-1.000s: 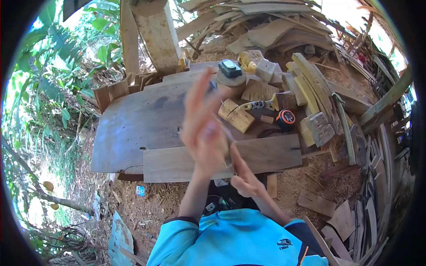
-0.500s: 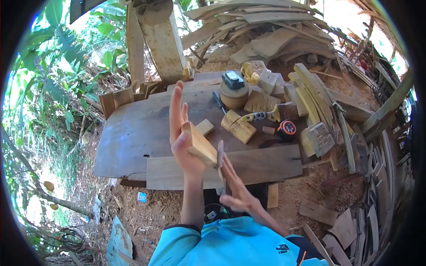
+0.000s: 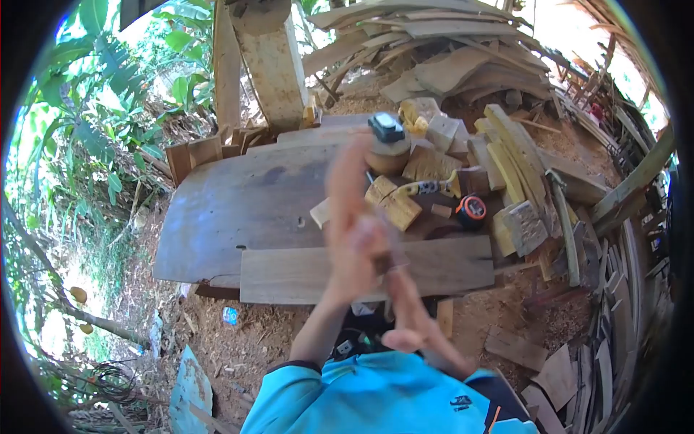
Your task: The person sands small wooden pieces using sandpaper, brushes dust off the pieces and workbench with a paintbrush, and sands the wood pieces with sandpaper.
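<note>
In the middle of the head view, my left hand (image 3: 348, 235) is raised over the near edge of the bench, smeared by motion. Its grip is on a small pale wooden block (image 3: 388, 235), mostly hidden behind the fingers and blurred. Against the block's near end comes my right hand (image 3: 413, 318), fingers long and together, thumb apart. A thin flat piece, possibly sandpaper, lies along those fingers; it barely shows now. Beyond the hands, a notched wooden block (image 3: 394, 204) and a smaller pale offcut (image 3: 319, 213) rest on the bench.
The wooden bench (image 3: 217, 210) has a loose plank (image 3: 448, 259) along its front. An orange-black tape measure (image 3: 471, 208), a brush (image 3: 430, 187), a dark device on a round wooden piece (image 3: 387, 128) and several blocks sit on the right. Stacked boards (image 3: 463, 65) lie behind.
My left hand has swung right and turned, so its back now hides most of the block. My right hand has shifted slightly right and down. The view has moved a little.
</note>
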Demonstrator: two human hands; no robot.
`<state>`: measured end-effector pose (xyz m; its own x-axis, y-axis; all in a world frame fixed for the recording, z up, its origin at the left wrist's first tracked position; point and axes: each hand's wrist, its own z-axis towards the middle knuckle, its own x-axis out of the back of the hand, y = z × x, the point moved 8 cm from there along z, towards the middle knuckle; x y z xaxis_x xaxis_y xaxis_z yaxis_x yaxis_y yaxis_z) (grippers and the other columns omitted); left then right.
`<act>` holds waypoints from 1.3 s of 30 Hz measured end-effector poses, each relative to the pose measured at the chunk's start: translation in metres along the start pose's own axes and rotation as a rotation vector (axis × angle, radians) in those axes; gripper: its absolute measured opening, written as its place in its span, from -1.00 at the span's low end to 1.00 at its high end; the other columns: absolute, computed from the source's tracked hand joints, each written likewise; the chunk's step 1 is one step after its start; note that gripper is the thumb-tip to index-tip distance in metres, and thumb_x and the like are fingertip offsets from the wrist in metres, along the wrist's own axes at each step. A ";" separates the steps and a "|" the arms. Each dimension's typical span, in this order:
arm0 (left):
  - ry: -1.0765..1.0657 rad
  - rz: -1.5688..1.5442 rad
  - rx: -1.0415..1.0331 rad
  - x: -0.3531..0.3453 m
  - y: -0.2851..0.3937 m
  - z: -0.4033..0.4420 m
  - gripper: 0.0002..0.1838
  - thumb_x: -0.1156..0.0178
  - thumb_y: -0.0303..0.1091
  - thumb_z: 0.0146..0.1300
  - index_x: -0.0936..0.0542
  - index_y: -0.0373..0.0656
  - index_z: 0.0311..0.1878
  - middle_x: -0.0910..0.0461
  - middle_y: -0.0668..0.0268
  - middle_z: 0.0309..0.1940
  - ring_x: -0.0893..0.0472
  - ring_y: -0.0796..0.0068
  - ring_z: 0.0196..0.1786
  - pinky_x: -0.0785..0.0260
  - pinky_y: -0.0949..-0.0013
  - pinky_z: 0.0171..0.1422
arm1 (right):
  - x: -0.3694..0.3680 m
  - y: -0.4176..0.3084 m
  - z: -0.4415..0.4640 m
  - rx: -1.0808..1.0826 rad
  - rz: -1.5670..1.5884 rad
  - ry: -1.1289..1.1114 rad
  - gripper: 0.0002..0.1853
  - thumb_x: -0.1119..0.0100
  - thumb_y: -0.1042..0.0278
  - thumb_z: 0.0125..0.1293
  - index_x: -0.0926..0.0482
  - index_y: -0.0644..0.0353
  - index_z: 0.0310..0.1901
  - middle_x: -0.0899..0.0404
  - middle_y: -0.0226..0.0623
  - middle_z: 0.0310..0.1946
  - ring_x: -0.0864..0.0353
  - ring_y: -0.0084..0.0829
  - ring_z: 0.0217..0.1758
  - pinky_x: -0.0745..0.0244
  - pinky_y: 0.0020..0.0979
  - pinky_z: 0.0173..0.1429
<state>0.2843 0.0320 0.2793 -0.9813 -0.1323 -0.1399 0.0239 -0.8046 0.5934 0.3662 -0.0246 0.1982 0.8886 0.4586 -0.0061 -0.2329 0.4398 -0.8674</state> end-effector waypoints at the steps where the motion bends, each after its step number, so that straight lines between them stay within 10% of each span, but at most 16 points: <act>1: -0.051 0.017 -0.054 -0.010 0.007 -0.008 -0.20 0.17 0.14 0.14 -0.16 -0.28 0.31 -0.11 0.05 0.33 -0.04 0.18 0.41 0.28 0.06 0.42 | 0.006 -0.020 0.003 0.043 0.073 0.043 0.08 -0.11 -0.21 0.04 0.22 0.38 0.35 0.35 0.14 0.38 0.42 -0.07 0.47 0.41 -0.13 0.41; 4: -0.148 0.003 -0.175 -0.021 0.018 -0.018 -0.24 0.19 0.10 0.16 -0.17 -0.31 0.30 -0.10 0.05 0.33 -0.05 0.17 0.40 0.27 0.09 0.42 | 0.010 -0.030 0.033 0.459 0.153 -0.088 0.11 -0.11 -0.21 0.04 0.25 0.43 0.34 0.33 0.14 0.38 0.39 -0.07 0.47 0.40 -0.18 0.42; 8: -0.077 -0.278 -0.075 0.007 -0.005 -0.010 -0.29 0.15 -0.09 0.11 -0.17 -0.36 0.28 -0.13 0.05 0.30 -0.05 0.18 0.40 0.25 0.21 0.45 | -0.005 0.032 -0.010 -0.159 -0.033 -0.035 0.10 -0.08 -0.23 0.06 0.27 0.42 0.34 0.36 0.11 0.39 0.41 -0.05 0.47 0.41 -0.18 0.42; 17: -0.226 0.011 -0.176 -0.021 0.028 -0.032 -0.32 0.20 -0.01 0.12 -0.32 -0.32 0.21 -0.15 -0.11 0.25 -0.12 0.04 0.34 0.15 0.12 0.38 | 0.005 -0.035 0.019 0.206 0.129 0.036 -0.05 -0.05 -0.05 0.14 0.24 0.34 0.35 0.23 0.06 0.37 0.24 -0.09 0.45 0.24 -0.23 0.41; 25: -0.070 -0.235 -0.050 0.017 -0.004 -0.015 -0.52 0.14 -0.27 0.13 -0.46 -0.36 0.05 -0.32 -0.02 0.12 -0.34 0.23 0.13 -0.13 0.28 0.20 | 0.011 0.065 -0.024 -0.097 -0.300 0.094 -0.34 0.00 0.31 0.25 0.01 0.27 0.32 -0.05 0.02 0.29 -0.06 -0.12 0.37 0.01 -0.26 0.35; 32: -0.194 -0.153 -0.247 0.047 0.030 -0.005 -0.69 0.13 -0.42 0.00 -0.56 -0.41 -0.34 -0.47 0.26 -0.66 -0.32 0.61 -0.68 -0.18 0.51 -0.48 | 0.090 0.073 -0.026 -0.462 -0.523 0.483 -0.72 -0.11 0.45 0.18 -0.45 0.40 -0.09 -0.52 0.00 -0.23 -0.56 -0.30 -0.12 -0.41 -0.35 -0.05; 36: -0.319 -0.451 -0.090 0.048 0.043 0.001 -0.66 0.14 -0.22 0.22 -0.48 -0.33 -0.37 -0.38 0.36 -0.65 -0.25 0.61 -0.65 -0.02 0.53 -0.60 | 0.095 0.003 0.001 -0.089 -1.136 0.461 -0.63 -0.11 0.28 0.21 -0.46 0.39 -0.05 -0.54 -0.08 -0.15 -0.55 -0.35 -0.09 -0.44 -0.37 -0.05; 39: -0.437 -0.382 -0.218 0.049 0.068 0.008 -0.42 0.23 0.10 0.18 -0.49 -0.33 -0.33 -0.38 0.38 -0.64 -0.26 0.62 -0.62 -0.05 0.56 -0.56 | 0.059 -0.058 0.021 -0.074 -0.039 0.348 -0.62 -0.02 0.27 0.24 -0.45 0.40 -0.02 -0.53 -0.15 -0.10 -0.53 -0.23 -0.03 -0.40 -0.35 0.01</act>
<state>0.2366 -0.0248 0.3196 -0.9144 0.4011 0.0543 -0.3517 -0.8538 0.3838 0.4243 -0.0068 0.2582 0.9806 0.1465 -0.1299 -0.1779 0.3893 -0.9038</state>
